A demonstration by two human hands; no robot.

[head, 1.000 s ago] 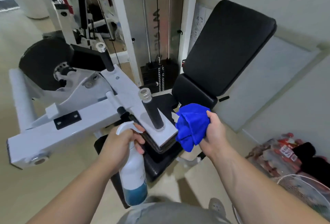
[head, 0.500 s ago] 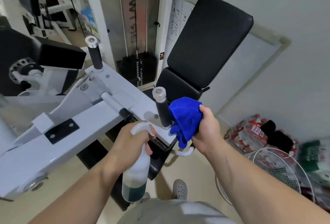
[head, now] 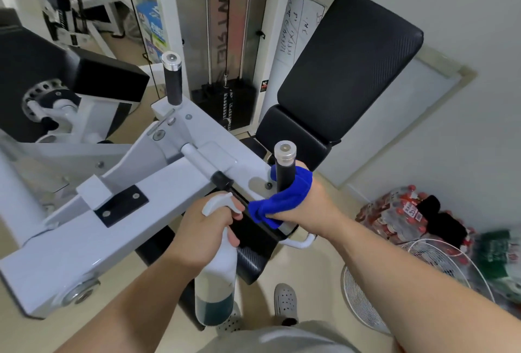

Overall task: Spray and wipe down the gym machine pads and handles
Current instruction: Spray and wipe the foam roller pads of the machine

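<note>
Gym, weight stack (head: 225, 104), padded machine seat (head: 349, 62)

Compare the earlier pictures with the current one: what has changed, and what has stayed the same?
The right hand carried the cloth onto the near handle and now wraps it round the shaft; earlier the cloth was bunched beside it. The left hand keeps its grip on the bottle.
</note>
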